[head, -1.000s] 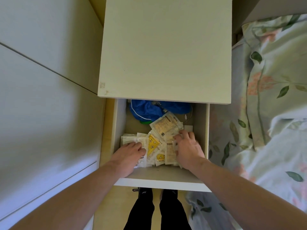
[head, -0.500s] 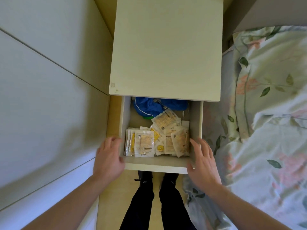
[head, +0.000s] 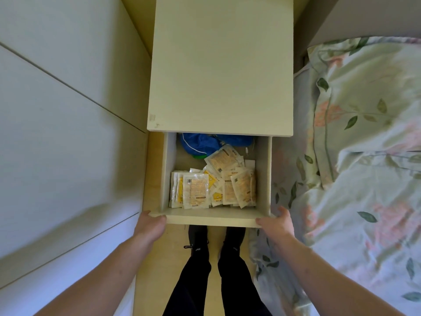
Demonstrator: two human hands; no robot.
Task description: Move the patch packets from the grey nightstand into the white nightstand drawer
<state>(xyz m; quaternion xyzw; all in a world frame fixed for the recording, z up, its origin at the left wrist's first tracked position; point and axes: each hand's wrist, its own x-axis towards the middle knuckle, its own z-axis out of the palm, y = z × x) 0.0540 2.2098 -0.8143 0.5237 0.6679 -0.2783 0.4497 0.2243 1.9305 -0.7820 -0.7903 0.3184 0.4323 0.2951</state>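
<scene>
Both fingertip sets were hidden under the drawer front (head: 211,218); left hand (head: 150,226) and right hand (head: 276,223) gripped its lower-frame corners.

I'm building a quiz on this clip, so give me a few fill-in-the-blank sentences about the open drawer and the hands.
1. The patch packets lie inside the white nightstand's open ____.
2. Behind the packets, at the drawer's back, sits a bundle of ____ fabric.
3. The left hand and right hand touch the two corners of the drawer's ____ panel.

Missing words: drawer; blue; front
</scene>
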